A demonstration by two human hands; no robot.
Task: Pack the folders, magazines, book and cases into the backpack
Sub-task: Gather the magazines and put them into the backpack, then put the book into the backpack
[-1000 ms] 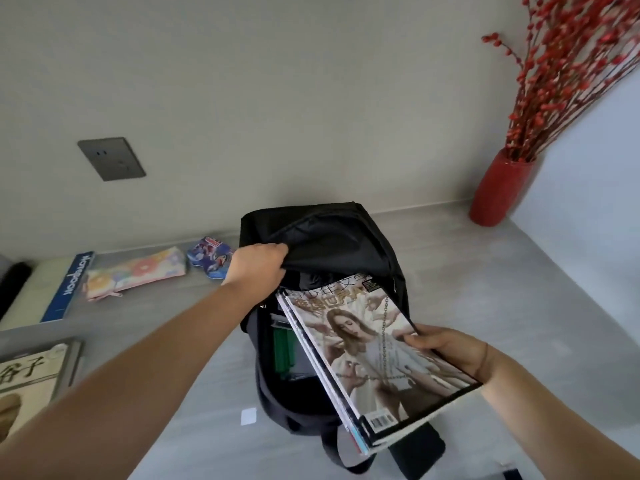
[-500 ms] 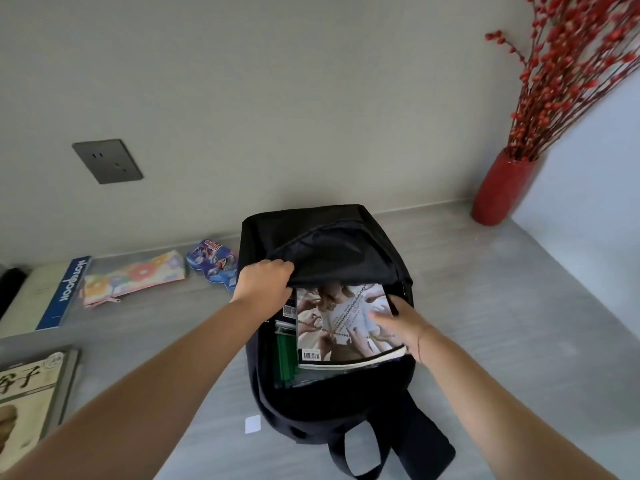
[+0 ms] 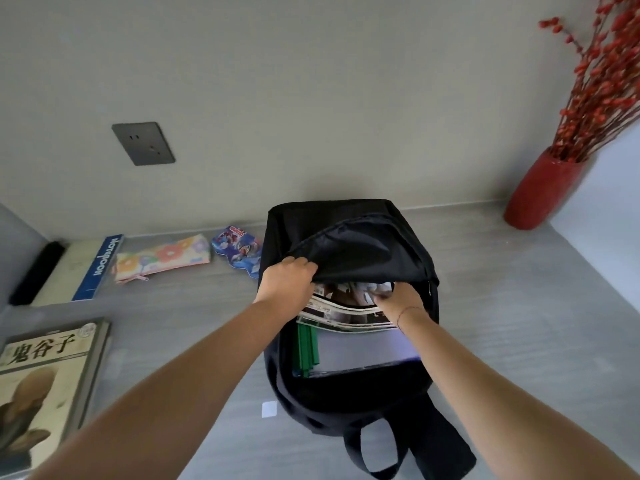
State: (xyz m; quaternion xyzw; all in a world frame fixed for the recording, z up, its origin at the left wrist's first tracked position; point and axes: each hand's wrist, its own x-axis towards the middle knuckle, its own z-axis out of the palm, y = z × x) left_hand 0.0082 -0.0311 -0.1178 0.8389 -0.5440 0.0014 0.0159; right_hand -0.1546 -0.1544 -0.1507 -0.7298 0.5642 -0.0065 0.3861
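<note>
Pushing the magazines deep into the backpack, the right hand is curled on their top edge, on top of the folders; the left hand pinches the flap up. Next comes letting go and reaching toward 9 o'clock for the book, or toward 11 for the cases. The opening is tight under the flap; the desk on that side gives free room.

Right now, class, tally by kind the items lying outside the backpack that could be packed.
Books: 2, portrait-cover book and blue-spine book
Cases: 2, floral case and cartoon case
Total: 4
</note>
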